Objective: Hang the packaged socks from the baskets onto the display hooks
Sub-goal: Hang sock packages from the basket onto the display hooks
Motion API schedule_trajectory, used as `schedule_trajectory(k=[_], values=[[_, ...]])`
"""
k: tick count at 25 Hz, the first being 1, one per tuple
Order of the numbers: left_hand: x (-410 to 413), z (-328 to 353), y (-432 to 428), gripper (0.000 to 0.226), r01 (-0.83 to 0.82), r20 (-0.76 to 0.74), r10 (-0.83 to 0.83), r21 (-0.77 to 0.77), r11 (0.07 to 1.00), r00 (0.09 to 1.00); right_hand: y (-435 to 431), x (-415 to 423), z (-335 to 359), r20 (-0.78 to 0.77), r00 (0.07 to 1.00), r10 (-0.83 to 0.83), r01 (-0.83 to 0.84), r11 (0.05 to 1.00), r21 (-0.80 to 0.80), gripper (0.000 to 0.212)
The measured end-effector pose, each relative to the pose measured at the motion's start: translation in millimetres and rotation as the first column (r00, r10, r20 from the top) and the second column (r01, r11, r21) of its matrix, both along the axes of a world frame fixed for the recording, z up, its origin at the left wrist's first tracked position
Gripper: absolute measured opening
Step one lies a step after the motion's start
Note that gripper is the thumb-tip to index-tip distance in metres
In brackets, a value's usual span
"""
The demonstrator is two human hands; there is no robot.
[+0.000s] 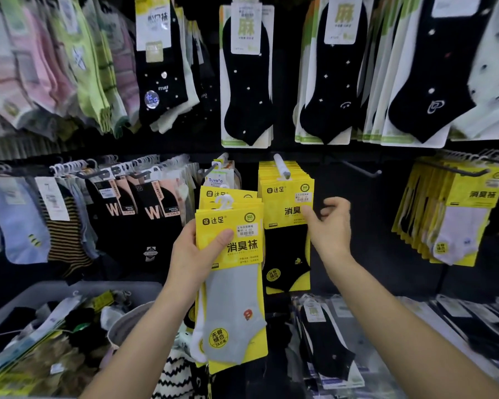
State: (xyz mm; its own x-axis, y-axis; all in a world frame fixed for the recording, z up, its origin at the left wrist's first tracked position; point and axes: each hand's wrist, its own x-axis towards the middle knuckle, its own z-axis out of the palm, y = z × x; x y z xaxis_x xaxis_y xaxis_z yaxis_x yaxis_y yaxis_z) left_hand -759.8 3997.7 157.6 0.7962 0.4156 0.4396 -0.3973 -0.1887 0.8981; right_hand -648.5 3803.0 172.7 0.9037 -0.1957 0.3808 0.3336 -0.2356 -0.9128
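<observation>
My left hand (198, 251) grips a small stack of yellow sock packs (234, 283); the front one holds a grey sock and has a white hanger tab at its top. Right beside it, a row of matching yellow packs with black socks (287, 226) hangs on a display hook (281, 165). My right hand (330, 223) is just right of that hanging row, fingers loosely curled and apart, holding nothing, its thumb close to the front pack's edge. A bare hook (363, 169) juts out to the right of the row.
A grey basket (41, 295) of mixed sock packs sits at lower left. More yellow packs (458, 214) hang at right, dark and striped socks (121, 211) at left, black socks on white cards (247, 73) above. Flat sock packs (329, 338) lie at lower right.
</observation>
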Motion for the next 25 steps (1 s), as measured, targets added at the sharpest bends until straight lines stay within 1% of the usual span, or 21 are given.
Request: schedule_trajectory(k=[1,2,4,5,6,9,12,15,18,22,25], values=[[0,0,-4,0.038,0.004,0.002,-0.004,-0.006,1.0,1.0,-1,-8,-4,0.064,0.998,-0.002,0.002,1.0,0.007,0.035],[1,1,-8,0.038,0.008,0.006,-0.008,-0.013,1.0,1.0,0,-18,-7,0.108,0.993,0.055,-0.056,0.998,0.004,0.034],[4,1,-19,0.034,0.013,0.016,-0.013,-0.018,1.0,1.0,8,-38,-8,0.09,0.961,0.261,-0.259,0.965,-0.038,0.039],[6,1,-25,0.031,0.014,0.022,-0.014,-0.012,1.0,1.0,14,-44,-8,0.064,0.942,0.328,-0.324,0.944,-0.065,0.044],[7,1,-31,0.028,0.012,0.024,-0.012,-0.005,1.0,1.0,17,-47,-8,0.05,0.935,0.35,-0.345,0.935,-0.087,0.047],[11,-1,-42,0.024,0.029,0.011,-0.029,-0.026,0.999,1.0,16,-46,-6,0.064,0.943,0.325,-0.322,0.945,-0.05,0.039],[13,-1,-46,0.018,0.083,0.006,-0.083,-0.079,0.993,0.997,6,-44,-6,0.073,0.931,0.357,-0.358,0.934,0.001,0.038],[16,0,-46,0.011,0.109,0.022,-0.107,-0.109,0.988,0.994,-2,-42,-4,0.09,0.931,0.353,-0.359,0.932,0.06,0.031],[17,3,-44,0.009,0.064,0.038,-0.06,-0.098,0.993,0.997,-5,-38,0,0.1,0.937,0.336,-0.346,0.932,0.109,0.03],[13,9,-27,0.009,-0.008,0.057,0.014,-0.105,0.994,0.998,-8,-33,15,0.133,0.946,0.297,-0.316,0.936,0.158,0.004],[4,9,-13,0.016,-0.043,0.056,0.048,-0.074,0.996,0.997,-7,-31,21,0.162,0.94,0.301,-0.323,0.937,0.134,0.001]])
